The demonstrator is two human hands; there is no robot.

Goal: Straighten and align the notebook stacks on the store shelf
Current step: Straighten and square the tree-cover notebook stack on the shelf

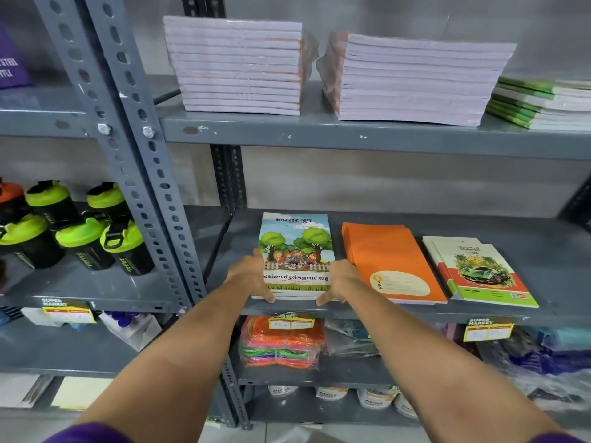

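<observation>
Left hand (252, 276) and right hand (339, 281), fingers spread flat, clamp the illustrated notebook stack (295, 251) at its near sides. Thin, flexible covers likely slide; grip the edges.

Legible markings — "SUPER MARKET" on the yellow shelf tags (488, 329); "travel" on the car-cover notebook (479, 270); "you" on the orange notebook (391, 263).

On the middle shelf (377, 310) three notebook stacks lie in a row: the illustrated stack (295, 251) left, the plain stack (388, 257) beside it, the car-cover stack (479, 273) rightmost. The left hand (252, 276) and right hand (340, 282) flank the illustrated stack's front corners. Two tall paper stacks (238, 65) sit on the shelf above, bottles (124, 244) in the bay to the left.
</observation>
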